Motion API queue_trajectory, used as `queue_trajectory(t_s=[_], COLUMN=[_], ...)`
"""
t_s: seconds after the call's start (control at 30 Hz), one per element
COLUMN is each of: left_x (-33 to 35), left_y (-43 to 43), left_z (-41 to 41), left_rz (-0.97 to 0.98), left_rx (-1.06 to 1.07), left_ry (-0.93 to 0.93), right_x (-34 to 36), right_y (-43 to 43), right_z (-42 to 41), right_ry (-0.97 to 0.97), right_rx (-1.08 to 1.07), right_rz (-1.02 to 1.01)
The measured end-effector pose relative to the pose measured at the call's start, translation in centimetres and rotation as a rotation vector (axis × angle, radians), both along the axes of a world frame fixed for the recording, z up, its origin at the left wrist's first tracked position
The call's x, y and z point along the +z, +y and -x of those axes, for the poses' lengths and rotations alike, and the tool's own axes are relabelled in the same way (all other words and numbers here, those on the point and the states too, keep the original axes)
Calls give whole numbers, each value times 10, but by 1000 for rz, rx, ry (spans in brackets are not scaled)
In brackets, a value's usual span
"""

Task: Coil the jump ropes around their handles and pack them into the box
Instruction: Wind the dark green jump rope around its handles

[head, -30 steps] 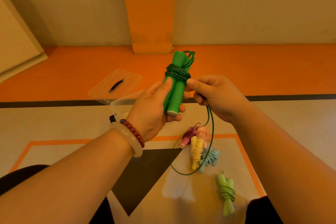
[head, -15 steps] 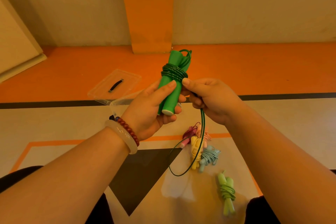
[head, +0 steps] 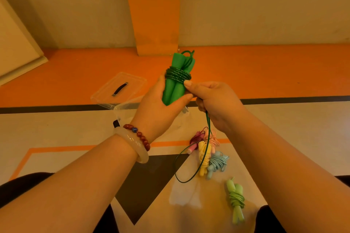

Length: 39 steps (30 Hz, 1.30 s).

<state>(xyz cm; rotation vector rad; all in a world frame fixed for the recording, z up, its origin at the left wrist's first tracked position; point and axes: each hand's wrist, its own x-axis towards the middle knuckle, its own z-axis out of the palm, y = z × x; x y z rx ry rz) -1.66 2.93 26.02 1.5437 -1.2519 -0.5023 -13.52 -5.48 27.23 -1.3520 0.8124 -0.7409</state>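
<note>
Grips the green handles (head: pixel 174 89) side by side in the left hand (head: pixel 161 113), fingers and thumb curled round their lower half. Held upright in the air on the near side of the box (head: pixel 123 107), covering most of it from view. Shows a tight coil (head: pixel 178 75) of several turns round the upper half of the handles, with a small loop standing out at their top.

Holds the loose rope (head: pixel 208 128) in the right hand (head: pixel 216 104), just right of the box: fingers curled round it, thumb tip pressed to the handles directly under the coil. Lets the rope drop from that fist toward the floor nearer than the box, in one open loop.

Wears a pale bangle (head: pixel 132 142) and a red bead bracelet (head: pixel 141 136) on the left wrist.

On the floor:
- Clear box, open; contents hidden.
- Lid (head: pixel 130 81) lying flat at the far left of the box; touching it or just apart, cannot tell.
- Nearer than the box and to its right, five wound bundles. Dark pink (head: pixel 197 138), pale pink (head: pixel 215 138), yellow (head: pixel 203 150) and blue (head: pixel 217 162) clustered together.
- Light green (head: pixel 235 198) alone, farthest from the box, apart from the cluster.

Crosses the yellow bundle with the loose rope.
</note>
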Motion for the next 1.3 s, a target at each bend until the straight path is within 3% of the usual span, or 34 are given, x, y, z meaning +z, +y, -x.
queue_trajectory(t_s=[0.1,0.27,0.57,0.63,0.8,1.0,1.13,1.3], left_x=[0,13,6,6,10,7,2,7], left_y=[0,3,2,2,0,2,1,1], left_z=[3,1,-1,-3,-9,-15,-6,-1], left_rz=[-71,-83,-112,-150,-182,-101,-74,-70], left_rx=[-17,-105,-330,-353,-150,-52,12,-35], left_ry=[37,480,987,937,399,-27,-112,117], right_x=[-6,-3,-7,-6,-9,-7,-5,-1], right_y=[-3,-10,-10,-11,-15,-10,-5,-6], right_z=[-2,5,7,9,9,4,-1,3], right_ry=[23,-51,-154,-215,-216,-103,-21,-28], right_rx=[-6,131,231,301,303,165,105,60], right_rz=[36,46,-77,-115,-55,121,185,208])
